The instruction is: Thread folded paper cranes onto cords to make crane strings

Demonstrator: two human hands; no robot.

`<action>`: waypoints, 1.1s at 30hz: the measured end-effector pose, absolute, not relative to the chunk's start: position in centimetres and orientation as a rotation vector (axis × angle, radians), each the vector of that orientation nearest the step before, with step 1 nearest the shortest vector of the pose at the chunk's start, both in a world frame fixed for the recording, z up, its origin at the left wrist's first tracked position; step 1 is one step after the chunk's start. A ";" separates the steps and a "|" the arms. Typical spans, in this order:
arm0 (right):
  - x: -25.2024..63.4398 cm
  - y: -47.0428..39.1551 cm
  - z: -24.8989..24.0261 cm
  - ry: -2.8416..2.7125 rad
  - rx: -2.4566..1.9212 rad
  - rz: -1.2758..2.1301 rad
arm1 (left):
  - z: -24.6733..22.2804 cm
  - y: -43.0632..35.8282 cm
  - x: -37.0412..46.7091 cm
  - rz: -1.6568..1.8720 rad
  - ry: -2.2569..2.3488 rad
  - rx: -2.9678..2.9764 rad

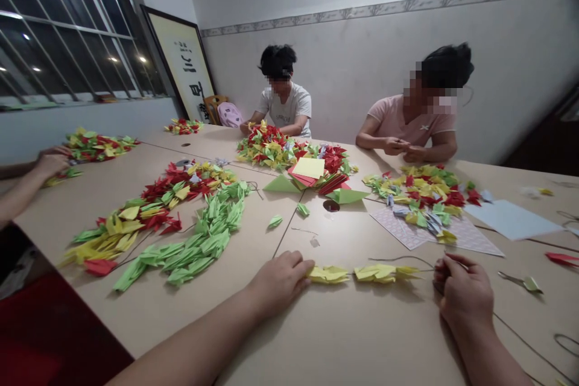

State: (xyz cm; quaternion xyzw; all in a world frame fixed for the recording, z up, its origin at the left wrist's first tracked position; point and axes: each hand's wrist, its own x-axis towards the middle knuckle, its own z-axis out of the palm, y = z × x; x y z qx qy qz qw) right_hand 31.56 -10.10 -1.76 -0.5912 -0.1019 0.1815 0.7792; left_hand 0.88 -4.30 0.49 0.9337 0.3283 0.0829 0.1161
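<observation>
Two short rows of yellow folded paper pieces [384,273] lie on a dark cord [423,260] near the table's front. My left hand [284,277] is closed on the left end of the yellow pieces. To the right, my right hand [464,286] pinches the cord, its fingers curled together. A long bundle of green folded pieces [199,244] lies to the left of my left hand. Beyond my hands, two loose green pieces [274,221] rest on the table [335,325].
Colourful paper piles [271,148] stand mid-table, with square sheets [309,167] beside them. At right are a white sheet [514,219], another pile [425,193] and small scissors [511,279]. Two people [289,102] sit opposite; another person's hands [53,161] show at the left edge.
</observation>
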 end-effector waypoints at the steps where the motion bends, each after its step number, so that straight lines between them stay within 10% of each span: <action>1: 31.5 -10.1 -1.7 -0.226 -1.287 0.386 | 0.5 -4.1 0.6 0.241 0.956 2.716; 33: 31.5 -10.3 -1.7 -0.270 -1.337 0.399 | 3.0 -1.5 -3.3 0.351 0.866 2.495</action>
